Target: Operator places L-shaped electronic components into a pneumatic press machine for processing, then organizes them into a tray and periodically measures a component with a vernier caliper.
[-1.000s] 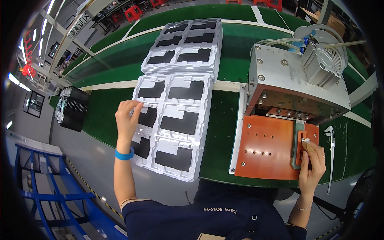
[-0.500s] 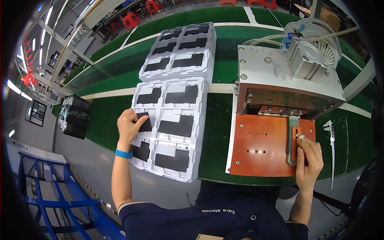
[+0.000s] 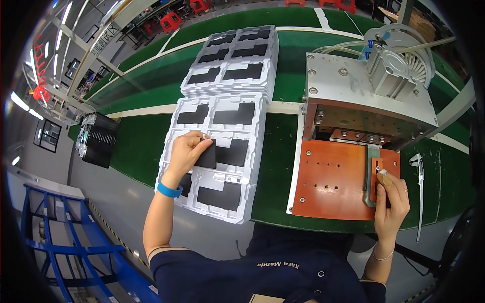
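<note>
My left hand (image 3: 185, 155) pinches a flat black piece (image 3: 208, 155) by its edge, raised over the middle of the white moulded tray (image 3: 169, 202). Similar black pieces (image 3: 220, 196) lie in the tray's compartments. My right hand (image 3: 392, 204) is closed at the narrow orange block (image 3: 374, 189) on the orange plate (image 3: 331, 174) of a metal press (image 3: 348, 76). Something small and whitish shows at its fingertips; whether it is held or worn cannot be made out. A dull green strip (image 3: 370, 161) runs along the block's left side.
Behind the near tray stands a stack of white trays (image 3: 227, 88) with black pieces. A caliper (image 3: 420, 192) lies right of the press. Dark stacked parts (image 3: 97, 141) sit at the far left of the green table (image 3: 136, 141). A blue metal frame (image 3: 65, 247) stands below left.
My left hand has lifted the black piece from the tray's left column and carried it right. My right hand stays at the orange block. The view has shifted slightly.
</note>
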Available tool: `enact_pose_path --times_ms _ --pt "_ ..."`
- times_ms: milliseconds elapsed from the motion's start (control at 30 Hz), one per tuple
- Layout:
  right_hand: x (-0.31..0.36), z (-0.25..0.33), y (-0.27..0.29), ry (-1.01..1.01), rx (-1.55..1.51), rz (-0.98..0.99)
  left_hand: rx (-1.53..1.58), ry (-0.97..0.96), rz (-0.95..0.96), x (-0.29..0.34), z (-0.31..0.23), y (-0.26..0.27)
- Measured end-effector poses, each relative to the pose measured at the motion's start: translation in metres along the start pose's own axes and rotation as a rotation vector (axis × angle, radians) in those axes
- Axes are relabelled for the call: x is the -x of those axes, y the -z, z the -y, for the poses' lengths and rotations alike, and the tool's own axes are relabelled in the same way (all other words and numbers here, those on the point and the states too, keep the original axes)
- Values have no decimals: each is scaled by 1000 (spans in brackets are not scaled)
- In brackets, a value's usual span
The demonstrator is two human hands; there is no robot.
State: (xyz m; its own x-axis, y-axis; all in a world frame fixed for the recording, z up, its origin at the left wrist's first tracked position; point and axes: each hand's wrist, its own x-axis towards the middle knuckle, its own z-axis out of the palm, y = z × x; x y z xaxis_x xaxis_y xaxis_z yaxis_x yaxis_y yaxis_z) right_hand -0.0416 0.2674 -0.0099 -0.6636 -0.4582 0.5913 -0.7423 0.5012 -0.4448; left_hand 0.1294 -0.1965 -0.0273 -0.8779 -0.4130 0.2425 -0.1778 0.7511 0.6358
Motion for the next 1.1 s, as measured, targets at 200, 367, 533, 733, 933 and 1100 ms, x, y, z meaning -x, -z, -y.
enact_pose_path --times_ms 200,367,533,733,933,1100 --pt "2 0 0 1 -3 -17 51 48 -18 8 -10 -10" --pt "1 1 0 11 0 -19 80 94 -7 13 -4 -8" --pt "0 0 -1 16 -13 -31 109 90 86 6 4 -7" --pt "1 -1 -1 21 -13 -35 196 234 314 -8 -36 -11" --pt "4 -2 -1 15 -2 -14 205 300 247 -2 -35 -13" --pt "4 -1 -2 27 -18 -17 341 250 157 0 -39 -12"
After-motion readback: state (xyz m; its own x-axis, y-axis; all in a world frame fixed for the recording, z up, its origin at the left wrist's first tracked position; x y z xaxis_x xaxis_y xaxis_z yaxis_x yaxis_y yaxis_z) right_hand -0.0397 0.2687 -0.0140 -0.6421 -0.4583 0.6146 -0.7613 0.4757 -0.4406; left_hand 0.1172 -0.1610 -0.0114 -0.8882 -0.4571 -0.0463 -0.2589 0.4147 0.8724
